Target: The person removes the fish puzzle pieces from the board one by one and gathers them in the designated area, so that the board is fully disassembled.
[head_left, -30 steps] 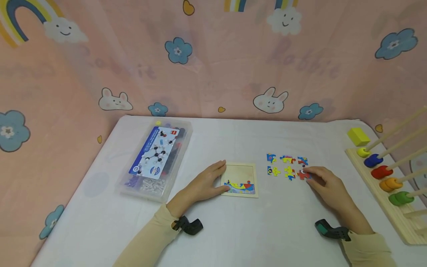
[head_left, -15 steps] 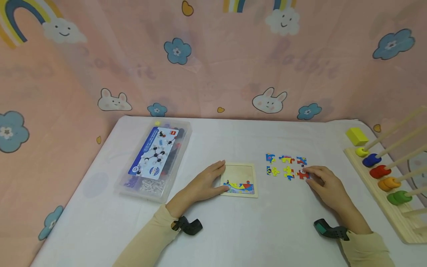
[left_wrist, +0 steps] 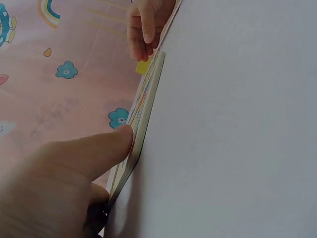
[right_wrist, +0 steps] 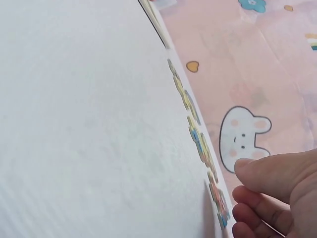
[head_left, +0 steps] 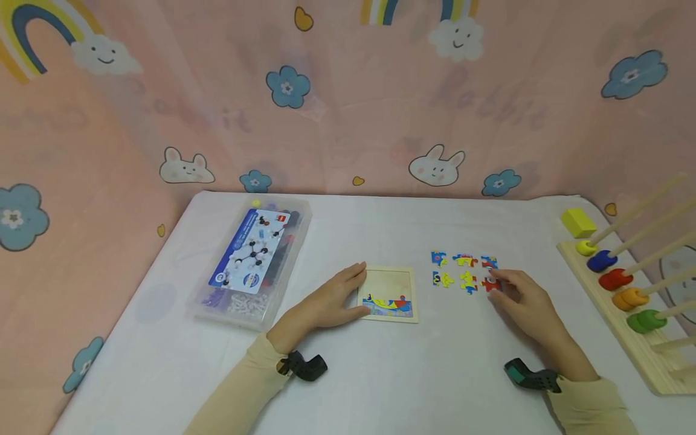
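My left hand [head_left: 334, 302] rests at the left side of a small square wooden puzzle tray [head_left: 389, 280]. Its thumb lies on the lower left corner, and the other fingers are extended along the upper left edge. Fitted colourful pieces [head_left: 388, 306] fill the tray's lower part. To the right, loose jigsaw pieces [head_left: 466, 260] lie in two rows on the cloth. My right hand [head_left: 530, 305] hovers close over the red piece [head_left: 490, 284] at the near right of these rows. In the right wrist view, the thumb and loosely bent fingers [right_wrist: 262, 171] show nothing between them.
A clear plastic case [head_left: 252, 257] with a molecule-picture label lies left of the tray. At the right stands a wooden peg board [head_left: 603, 314] with coloured rings and slanting rods, a yellow block [head_left: 579, 223] behind it. A patterned pink curtain [head_left: 337, 109] backs the table.
My right hand has shifted slightly left, its thumb closer to the red piece. The left hand stays on the tray, and the head view has shifted a little.
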Demonstrator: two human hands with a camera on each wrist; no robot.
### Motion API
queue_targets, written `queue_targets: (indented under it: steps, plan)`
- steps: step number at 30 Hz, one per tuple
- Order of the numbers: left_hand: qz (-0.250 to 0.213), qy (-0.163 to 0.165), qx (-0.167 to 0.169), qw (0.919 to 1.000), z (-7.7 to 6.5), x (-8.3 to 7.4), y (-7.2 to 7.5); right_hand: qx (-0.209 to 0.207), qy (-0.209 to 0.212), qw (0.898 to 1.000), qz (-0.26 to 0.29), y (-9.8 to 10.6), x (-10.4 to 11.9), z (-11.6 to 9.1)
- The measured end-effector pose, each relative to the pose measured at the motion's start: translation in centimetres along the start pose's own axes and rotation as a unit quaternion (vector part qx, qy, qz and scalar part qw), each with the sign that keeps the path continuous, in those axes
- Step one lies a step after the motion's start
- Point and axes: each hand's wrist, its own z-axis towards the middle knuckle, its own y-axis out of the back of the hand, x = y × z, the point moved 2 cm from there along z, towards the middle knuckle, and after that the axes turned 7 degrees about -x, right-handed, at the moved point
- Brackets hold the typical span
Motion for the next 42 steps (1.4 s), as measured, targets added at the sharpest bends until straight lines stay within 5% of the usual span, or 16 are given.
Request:
queue_targets:
  steps: [10,16,23,42]
  plan:
    - [0.025,-0.004,0.039,0.9989,-0.9,-0.2,0.2,0.036,0.023,0.999,0.013,-1.1,4.0,0.4]
    - [0.014,-0.02,-0.001,0.9997,-2.2,-0.5,0.0,0.086,0.009,0.995,0.042,-3.1,6.4,0.9]
    - [0.012,-0.041,-0.043,0.9981,-2.5,-0.2,-0.5,0.127,0.043,0.987,0.088,-6.0,9.3,1.1]
    - [0.009,-0.064,-0.06,0.9961,-2.6,0.2,-0.6,0.195,0.109,0.966,0.129,-11.0,14.3,1.1]
